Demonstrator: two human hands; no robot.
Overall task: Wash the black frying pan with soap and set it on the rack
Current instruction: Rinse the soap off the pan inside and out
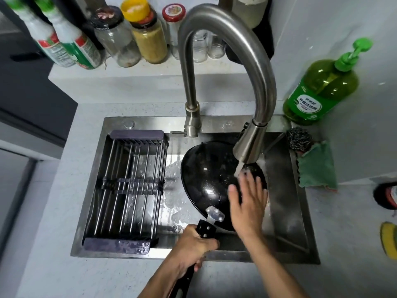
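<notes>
The black frying pan point(206, 177) is tilted in the steel sink point(285, 214), wet and shiny inside. My left hand point(191, 248) is closed around its black handle at the sink's near edge. My right hand point(247, 201) lies flat with fingers spread on the pan's right inner side, under the water that runs from the faucet head point(249, 145). The dark wire rack point(129, 186) spans the left half of the sink with nothing on it. A green pump bottle of dish soap point(322, 87) stands on the counter at the back right.
A steel wool ball point(299, 138) and a green cloth point(318, 166) rest at the sink's right rim. A yellow sponge point(388, 239) lies at the far right edge. Jars and bottles point(148, 33) line the ledge behind the tall curved faucet point(214, 29).
</notes>
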